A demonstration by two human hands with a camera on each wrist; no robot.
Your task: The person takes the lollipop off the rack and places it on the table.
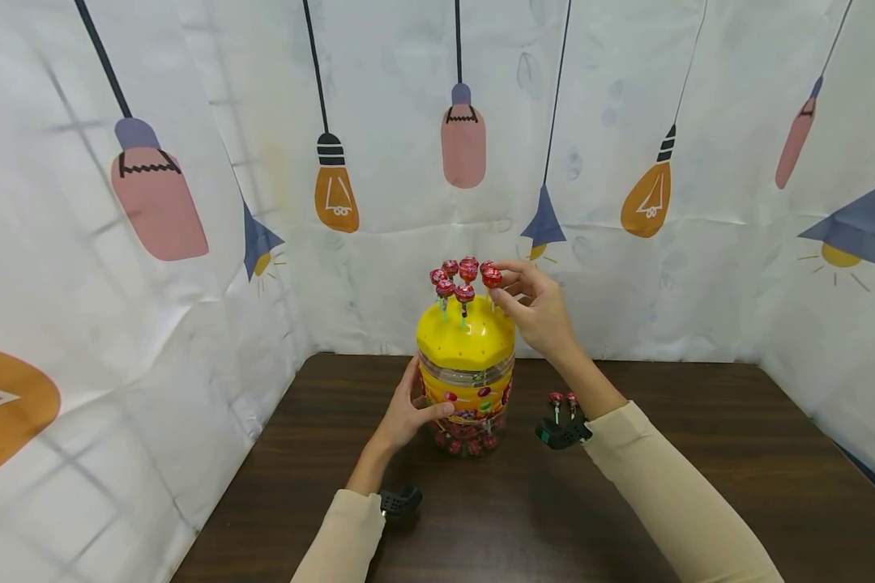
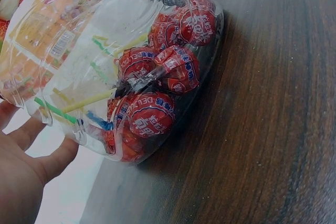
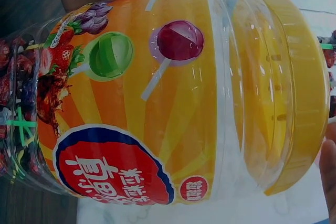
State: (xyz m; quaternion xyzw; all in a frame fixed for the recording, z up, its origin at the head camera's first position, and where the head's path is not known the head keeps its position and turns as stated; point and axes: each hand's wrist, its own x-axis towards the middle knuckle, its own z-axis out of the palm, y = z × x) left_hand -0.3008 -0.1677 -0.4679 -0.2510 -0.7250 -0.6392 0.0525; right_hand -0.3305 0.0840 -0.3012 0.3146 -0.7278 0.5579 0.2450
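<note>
A clear candy jar (image 1: pixel 474 398) with an orange label stands upright on the table, capped by a yellow lid (image 1: pixel 467 340). My left hand (image 1: pixel 401 417) holds the jar's left side, thumb across the label. Several red-wrapped lollipops (image 1: pixel 465 293) stand stick-down in the top of the lid. On the lid's right side, my right hand (image 1: pixel 539 312) pinches a lollipop (image 1: pixel 492 278) between thumb and fingers, near its head; whether its stick sits in a hole I cannot tell. More wrapped lollipops (image 2: pixel 152 114) lie in the bottom of the jar, seen in the left wrist view.
Two loose lollipops (image 1: pixel 557 399) lie on the dark wooden table (image 1: pixel 685 461), right of the jar and partly behind the right wrist strap (image 1: pixel 563 434). A white curtain (image 1: pixel 394 283) printed with lamps hangs behind the table and along its left side.
</note>
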